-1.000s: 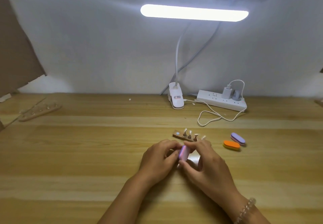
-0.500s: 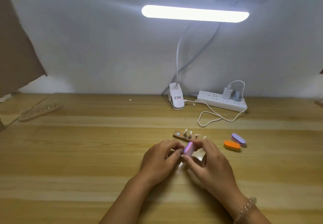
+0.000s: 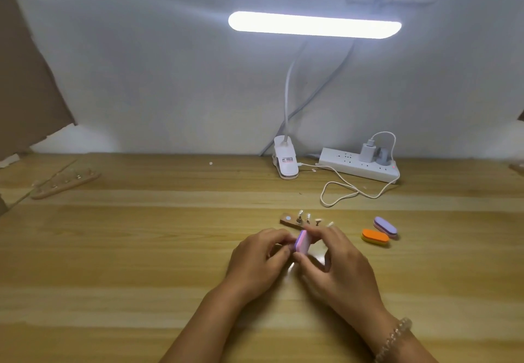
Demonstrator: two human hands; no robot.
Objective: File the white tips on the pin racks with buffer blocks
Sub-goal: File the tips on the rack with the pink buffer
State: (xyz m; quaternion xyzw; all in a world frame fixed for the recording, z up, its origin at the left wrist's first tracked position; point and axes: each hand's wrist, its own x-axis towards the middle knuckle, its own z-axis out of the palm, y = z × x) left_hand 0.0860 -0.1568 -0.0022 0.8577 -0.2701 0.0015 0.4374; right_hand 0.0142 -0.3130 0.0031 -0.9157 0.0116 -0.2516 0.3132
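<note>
A small wooden pin rack [image 3: 295, 220] with white tips on its pins lies on the table just beyond my hands. My right hand [image 3: 334, 260] pinches a pink and purple buffer block [image 3: 302, 241], held on edge. My left hand [image 3: 259, 257] has its fingers closed against the block's left side; what they hold is hidden. An orange buffer block [image 3: 374, 237] and a purple buffer block [image 3: 385, 226] lie to the right of the rack. A second pin rack [image 3: 66, 182] lies far left.
A clip-on desk lamp [image 3: 286, 161] stands at the back with its lit bar overhead. A white power strip [image 3: 358, 167] with a charger and a looping cable [image 3: 340, 192] sits right of it. Cardboard [image 3: 25, 79] leans at the left.
The buffer block in my right hand has shifted slightly away from me and back against the left fingers. Both hands stay in front of the rack.
</note>
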